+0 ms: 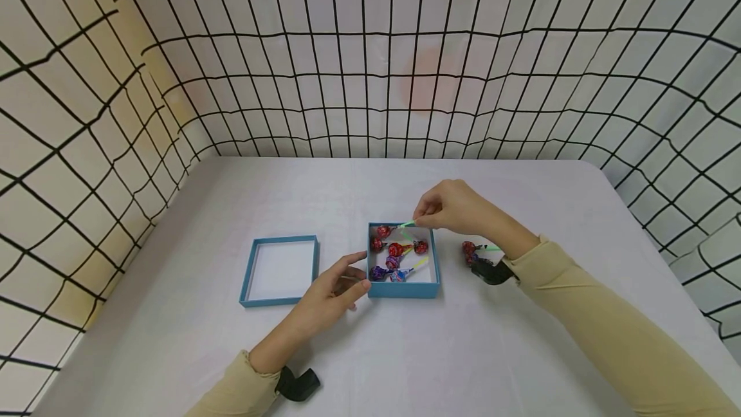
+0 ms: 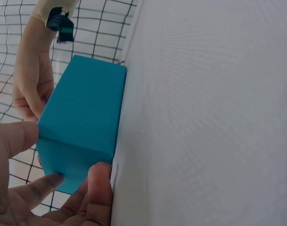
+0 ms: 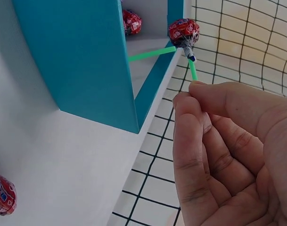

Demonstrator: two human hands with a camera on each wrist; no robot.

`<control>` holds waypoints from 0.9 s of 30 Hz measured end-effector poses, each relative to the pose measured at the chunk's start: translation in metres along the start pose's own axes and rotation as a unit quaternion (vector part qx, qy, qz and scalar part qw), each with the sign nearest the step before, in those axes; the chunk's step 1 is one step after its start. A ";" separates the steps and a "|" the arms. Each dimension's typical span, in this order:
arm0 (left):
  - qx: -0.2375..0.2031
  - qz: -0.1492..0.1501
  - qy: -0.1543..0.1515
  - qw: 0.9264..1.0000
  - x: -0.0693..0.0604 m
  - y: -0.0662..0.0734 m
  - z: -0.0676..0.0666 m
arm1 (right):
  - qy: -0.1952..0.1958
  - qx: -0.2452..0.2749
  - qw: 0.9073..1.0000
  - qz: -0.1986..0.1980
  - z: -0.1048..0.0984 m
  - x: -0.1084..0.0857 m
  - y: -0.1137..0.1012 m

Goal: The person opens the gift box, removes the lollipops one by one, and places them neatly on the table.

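- Several wrapped lollipops lie jumbled inside the blue box, sticks at mixed angles.
- Left of it, a shallow blue-rimmed lid rests on the white table, with nothing inside.
- Loose lollipops sit right of the box, partly hidden by a dark wrist device; a black grid rises behind.
- The left hand, fingers spread apart, touches the box's left end.
- The right hand's thumb and fingertips pinch the held lollipop by its green stick, at the box's far side.
- Its long axis runs crosswise, red head leftward, stick rightward and slightly away.
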State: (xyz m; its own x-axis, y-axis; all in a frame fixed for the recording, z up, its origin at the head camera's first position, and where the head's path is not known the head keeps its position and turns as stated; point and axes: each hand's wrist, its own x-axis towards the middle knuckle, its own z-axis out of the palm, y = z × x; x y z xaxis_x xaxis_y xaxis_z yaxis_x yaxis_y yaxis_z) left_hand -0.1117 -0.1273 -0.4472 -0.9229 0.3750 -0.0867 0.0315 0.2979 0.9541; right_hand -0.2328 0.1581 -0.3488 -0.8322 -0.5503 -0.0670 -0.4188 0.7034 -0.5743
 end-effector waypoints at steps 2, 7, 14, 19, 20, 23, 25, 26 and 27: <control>0.000 0.001 0.000 1.000 0.000 0.000 0.000 | 0.002 0.003 1.000 0.004 -0.001 -0.001 0.002; -0.001 0.001 0.000 1.000 -0.001 0.000 0.000 | 0.005 0.012 1.000 0.014 -0.005 -0.007 0.006; 0.002 -0.001 0.001 1.000 -0.001 0.000 -0.001 | 0.008 0.022 0.999 0.039 -0.011 -0.017 0.013; 0.001 -0.001 0.002 1.000 0.000 0.000 0.000 | 0.017 0.028 0.998 0.047 -0.015 -0.027 0.020; 0.000 -0.002 0.003 1.000 0.000 0.000 0.000 | 0.019 0.028 0.998 0.048 -0.016 -0.029 0.021; -0.001 -0.003 0.004 1.000 0.000 0.000 0.000 | 0.025 0.036 0.998 0.055 -0.019 -0.036 0.025; 0.000 -0.003 0.004 1.000 0.000 0.000 0.000 | 0.029 0.042 0.997 0.059 -0.021 -0.041 0.028; 0.000 -0.003 0.004 1.000 0.000 0.000 0.000 | 0.030 0.045 0.997 0.060 -0.022 -0.044 0.030; 0.000 -0.003 0.004 1.000 0.000 0.000 0.000 | 0.031 0.050 0.996 0.063 -0.022 -0.046 0.032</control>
State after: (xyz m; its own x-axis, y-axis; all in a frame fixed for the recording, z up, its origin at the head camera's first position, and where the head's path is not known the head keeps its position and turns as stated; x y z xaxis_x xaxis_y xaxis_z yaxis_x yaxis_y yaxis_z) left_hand -0.1119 -0.1275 -0.4472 -0.9263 0.3660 -0.0893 0.0262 0.2991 0.9539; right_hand -0.2154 0.2159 -0.3455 -0.8979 -0.4301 -0.0942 -0.2749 0.7148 -0.6430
